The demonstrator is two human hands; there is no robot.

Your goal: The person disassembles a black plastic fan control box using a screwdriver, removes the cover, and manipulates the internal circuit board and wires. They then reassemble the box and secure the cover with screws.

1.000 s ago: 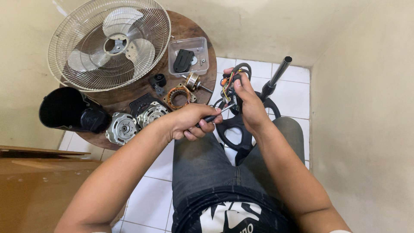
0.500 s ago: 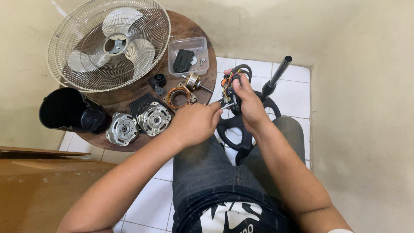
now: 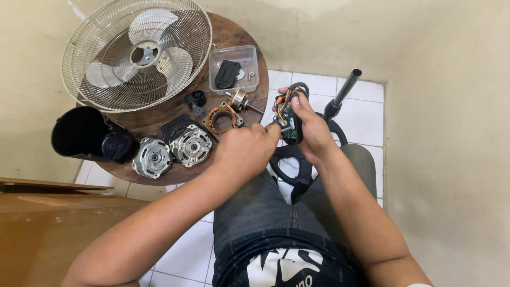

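The right hand holds a small black control housing up over the lap, just past the edge of the round wooden counter. The housing is open toward the camera: inside sits a green circuit board, and a bundle of thin wires in yellow, orange and red loops out of its top end. The right thumb lies along the housing's upper edge and the other fingers wrap round its back, so the piece is gripped firmly and stands roughly upright.

The left hand is balled loosely with its fingers pressed together, their tips meeting the lower left side of the housing. Whether they pinch a tool or a wire there cannot be told, as the knuckles hide the contact.

Below the hands lies a black fan base on the white floor tiles, with a black pole rising at a slant from it.

On the counter rests a fan cage with pale blades, a clear plastic tray holding a black cover and small bits, a copper-wound stator, a rotor with a shaft, two silver motor shells side by side, and a black motor shroud at the left edge.
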